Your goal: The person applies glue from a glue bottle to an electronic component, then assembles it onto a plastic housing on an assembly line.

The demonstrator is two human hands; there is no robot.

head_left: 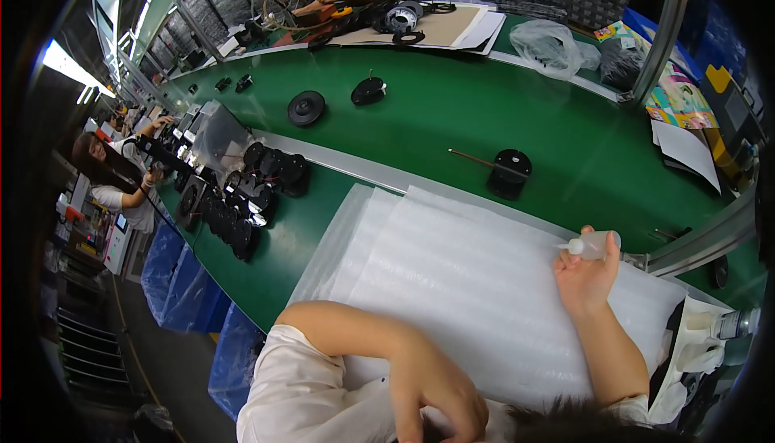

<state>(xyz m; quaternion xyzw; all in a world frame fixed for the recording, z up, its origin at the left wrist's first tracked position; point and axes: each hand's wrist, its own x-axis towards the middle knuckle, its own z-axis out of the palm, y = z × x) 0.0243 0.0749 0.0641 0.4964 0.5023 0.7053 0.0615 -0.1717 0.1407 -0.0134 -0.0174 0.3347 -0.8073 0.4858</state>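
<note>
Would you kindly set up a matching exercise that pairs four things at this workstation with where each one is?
Things:
1. small squeeze bottle
2. white foam sheet
3. stack of black round parts
4. clear plastic bag

Places:
A. far edge of the green belt
B. held in the right hand
C. spread on the bench in front of the person
D. left end of the bench, beside the belt rail

Pairs: 1-B, 2-C, 3-D, 4-A

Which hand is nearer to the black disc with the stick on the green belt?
Right. The right hand, holding a small bottle, is just below the disc. The left hand is far below it.
</note>
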